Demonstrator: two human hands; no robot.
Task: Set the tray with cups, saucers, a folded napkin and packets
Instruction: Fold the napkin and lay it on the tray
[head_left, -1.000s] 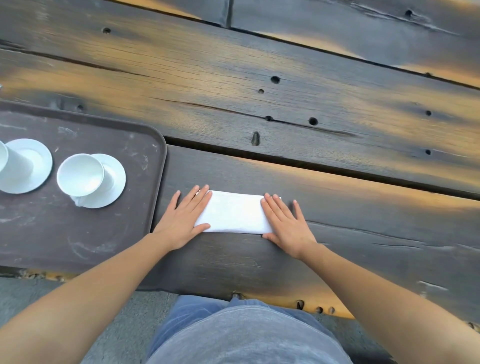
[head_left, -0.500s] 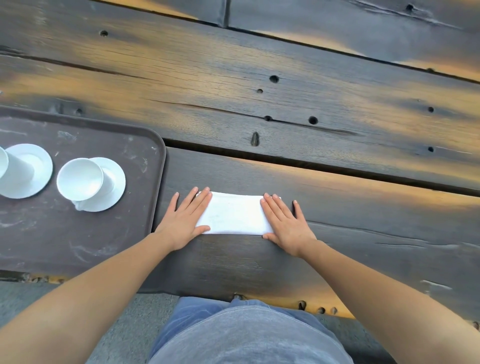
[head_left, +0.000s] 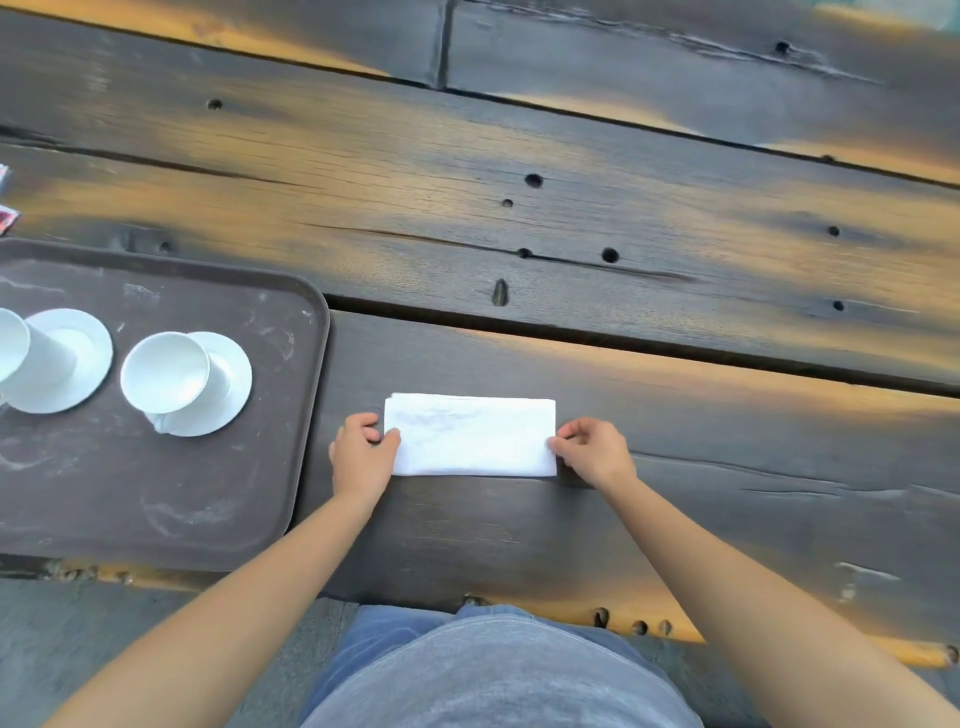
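A white napkin (head_left: 470, 435), folded into a long rectangle, lies flat on the dark wooden table just right of the tray. My left hand (head_left: 362, 453) pinches its left end with curled fingers. My right hand (head_left: 592, 451) pinches its right end the same way. The brown tray (head_left: 171, 499) sits at the left. On it stand two white saucers, each with a white cup: one cup (head_left: 166, 373) on its saucer (head_left: 228, 384) near the tray's right side, the other cup (head_left: 15, 348) on a saucer (head_left: 78, 358) at the frame's left edge.
Red and white packets (head_left: 6, 218) show at the far left edge beyond the tray. The plank table (head_left: 675, 249) has gaps and holes. Its near edge runs just in front of my body.
Both hands lay flat on the napkin's ends before. They have slid outward and curled, and now pinch the two ends. The napkin lies in the same place.
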